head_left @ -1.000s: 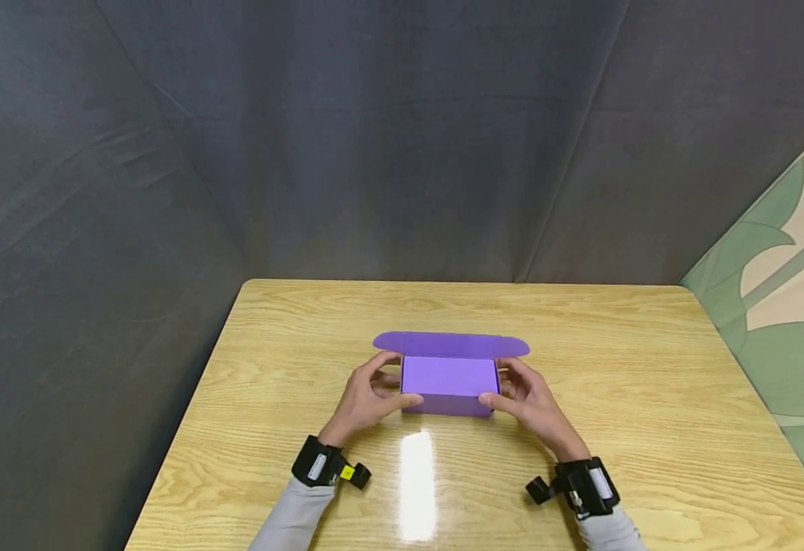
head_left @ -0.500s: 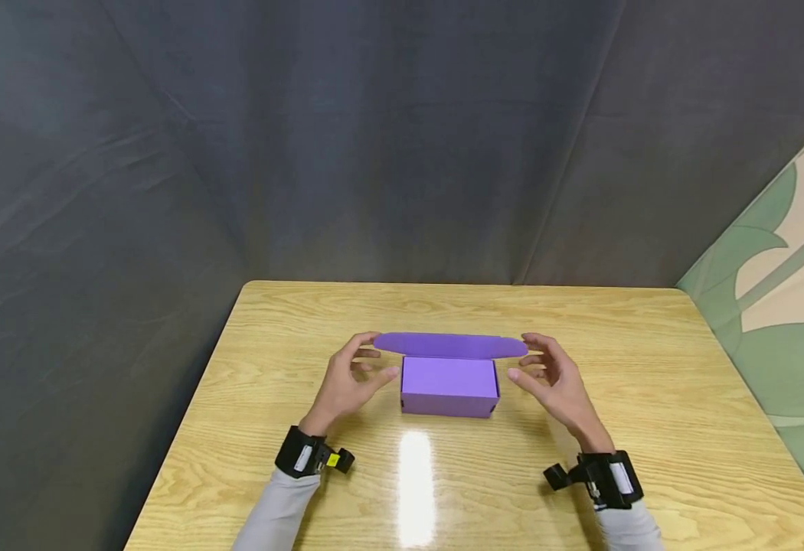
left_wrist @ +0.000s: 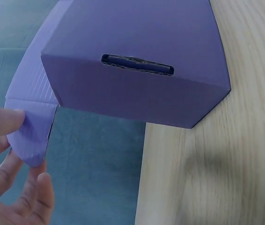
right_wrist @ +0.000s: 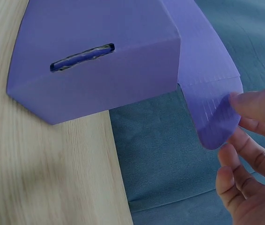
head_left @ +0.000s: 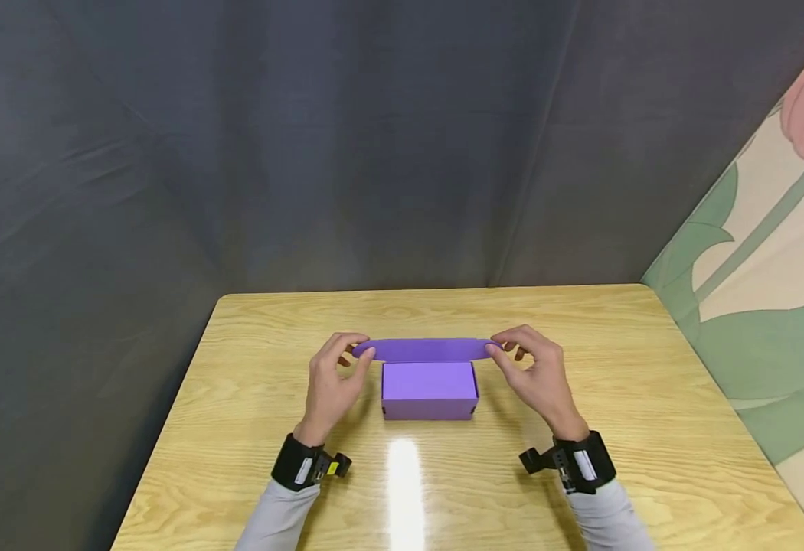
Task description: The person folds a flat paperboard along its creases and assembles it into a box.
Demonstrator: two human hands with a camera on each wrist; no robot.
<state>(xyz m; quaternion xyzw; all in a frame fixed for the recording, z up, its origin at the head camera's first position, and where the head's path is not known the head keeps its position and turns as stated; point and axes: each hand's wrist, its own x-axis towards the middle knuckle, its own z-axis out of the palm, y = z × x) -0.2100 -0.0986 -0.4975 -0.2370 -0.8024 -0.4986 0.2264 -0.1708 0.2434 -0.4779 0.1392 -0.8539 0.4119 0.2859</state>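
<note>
A small purple cardboard box [head_left: 429,381] sits mid-table, its long front flap [head_left: 429,350] standing out along the far edge with a rounded tab at each end. My left hand [head_left: 333,386] pinches the left tab [left_wrist: 32,136] between thumb and fingers. On the other side my right hand [head_left: 540,375] pinches the right tab [right_wrist: 212,112] the same way. Both wrist views show a narrow slot [left_wrist: 137,64] cut at an edge of the box. The inside of the box is hidden.
The box rests on a light wooden table [head_left: 271,321]. Dark grey cloth [head_left: 374,153] hangs behind and to the left. At the right is a cloth with a leaf and flower print [head_left: 774,344]. Each wrist wears a black strapped camera [head_left: 299,463].
Both hands have left the sides of the box, moved outward and up, and taken hold of the flap's end tabs. The tabs now look folded inward somewhat. The head view has shifted slightly.
</note>
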